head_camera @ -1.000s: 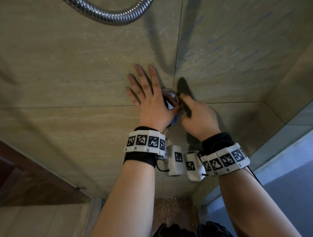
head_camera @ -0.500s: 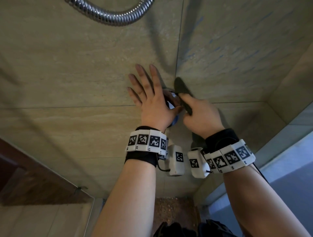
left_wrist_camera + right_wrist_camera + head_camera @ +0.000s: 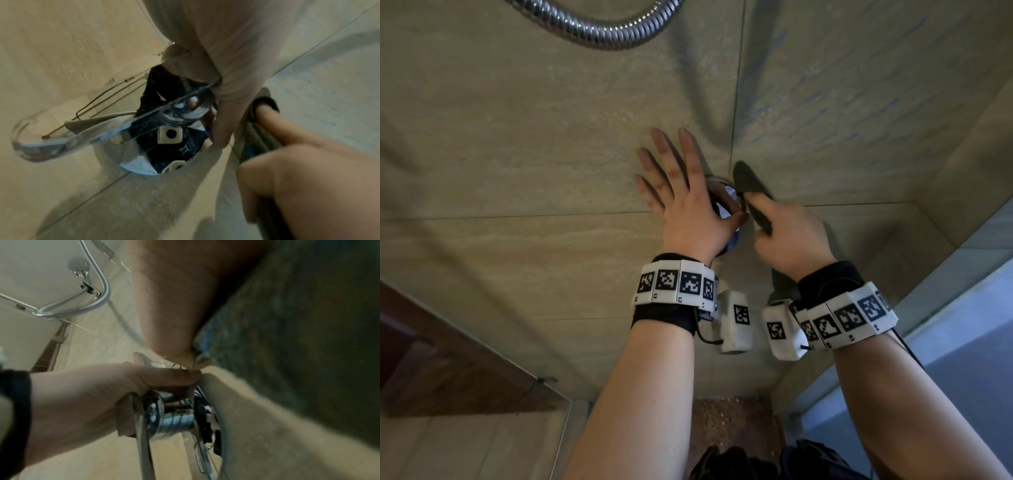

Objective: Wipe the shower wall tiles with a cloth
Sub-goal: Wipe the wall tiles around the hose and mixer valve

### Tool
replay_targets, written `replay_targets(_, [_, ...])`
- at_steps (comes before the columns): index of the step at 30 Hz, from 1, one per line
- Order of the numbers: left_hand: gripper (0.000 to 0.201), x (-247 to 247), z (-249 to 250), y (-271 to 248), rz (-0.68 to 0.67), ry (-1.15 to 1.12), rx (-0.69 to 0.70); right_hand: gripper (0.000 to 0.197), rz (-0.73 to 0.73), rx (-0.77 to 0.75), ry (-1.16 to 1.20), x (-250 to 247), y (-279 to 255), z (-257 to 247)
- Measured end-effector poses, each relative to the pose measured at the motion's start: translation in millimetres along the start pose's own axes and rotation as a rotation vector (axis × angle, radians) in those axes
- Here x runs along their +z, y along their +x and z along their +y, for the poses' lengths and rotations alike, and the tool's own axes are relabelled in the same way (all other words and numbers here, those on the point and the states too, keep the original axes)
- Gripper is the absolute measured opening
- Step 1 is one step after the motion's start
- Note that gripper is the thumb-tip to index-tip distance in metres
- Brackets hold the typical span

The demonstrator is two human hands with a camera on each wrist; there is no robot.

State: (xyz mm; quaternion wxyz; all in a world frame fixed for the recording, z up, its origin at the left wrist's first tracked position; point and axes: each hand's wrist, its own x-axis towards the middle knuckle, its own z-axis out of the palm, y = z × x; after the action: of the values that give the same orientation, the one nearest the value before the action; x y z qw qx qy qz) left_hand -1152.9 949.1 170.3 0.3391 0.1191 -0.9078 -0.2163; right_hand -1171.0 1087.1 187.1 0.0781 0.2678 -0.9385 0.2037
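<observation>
Beige shower wall tiles (image 3: 534,137) fill the head view. My left hand (image 3: 681,202) lies flat on the tile with fingers straight and spread, its thumb against a chrome valve fitting (image 3: 724,197). Just right of the fitting, my right hand (image 3: 787,240) grips a folded dark cloth (image 3: 748,181) and holds it to the wall, index finger along it. The left wrist view shows the cloth (image 3: 261,129) beside the chrome lever (image 3: 82,134). In the right wrist view the cloth (image 3: 298,337) is close and blurred, and the left hand (image 3: 92,394) covers the fitting (image 3: 172,417).
A chrome shower hose (image 3: 599,31) loops above the hands. The wall corner (image 3: 928,205) lies to the right, with a pale blue-grey surface (image 3: 962,342) below it. A glass panel edge (image 3: 544,380) and brown wood (image 3: 431,359) stand at lower left. Pebbled floor (image 3: 729,418) is below.
My right wrist has swung slightly to the right while the cloth stays beside the chrome fitting. The left hand has not moved.
</observation>
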Motion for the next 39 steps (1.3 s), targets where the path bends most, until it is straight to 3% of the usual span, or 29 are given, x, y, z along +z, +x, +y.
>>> replay_targets(4, [0.133, 0.5, -0.9, -0.5, 0.017, 0.02, 0.011, 0.054, 0.044, 0.022, -0.038, 3.2, -8.0, 11.0])
replay_targets(8, [0.134, -0.3, 1.1, -0.5, 0.006, 0.014, 0.007, 0.057, 0.256, 0.132, 0.107, -8.0, -5.7, 16.9])
replay_targets(11, [0.129, -5.7, -0.3, -2.3, 0.007, -0.064, 0.042, 0.063, 0.282, 0.131, 0.198, -11.9, 0.0, 13.1])
replay_targets(14, [0.101, -15.1, -9.4, -0.1, 0.173, -0.138, 0.121, 0.061, 0.25, 0.104, 0.254, -3.4, 0.8, 8.2])
replay_targets(18, [0.082, -31.6, -10.9, 23.0, 0.337, -0.093, 0.055, 0.057, 0.187, 0.046, 0.204, 10.3, -0.4, 0.5])
replay_targets(25, [0.09, -26.1, -6.8, 41.7, 0.361, 0.016, 0.031, 0.043, 0.246, -0.132, 0.052, 17.4, 17.4, -16.3])
replay_targets(29, [0.094, -22.7, -12.7, 43.7, 0.357, 0.056, 0.049, 0.047, 0.348, -0.097, 0.023, 15.1, 18.4, -16.9])
replay_targets(33, [0.092, -20.4, -12.8, 44.0, 0.364, 0.085, 0.056, 0.056, 0.38, 0.056, 0.047, 17.9, 15.8, -8.8])
replay_targets(36, [0.092, -19.6, -13.1, 44.4, 0.383, 0.107, 0.064, 0.056, 0.444, 0.057, 0.1, 20.1, 12.1, -7.8])
replay_targets(39, [0.091, -19.5, -13.1, 44.6, 0.391, 0.118, 0.069, 0.056, 0.401, 0.032, 0.143, 28.2, 14.4, -17.2])
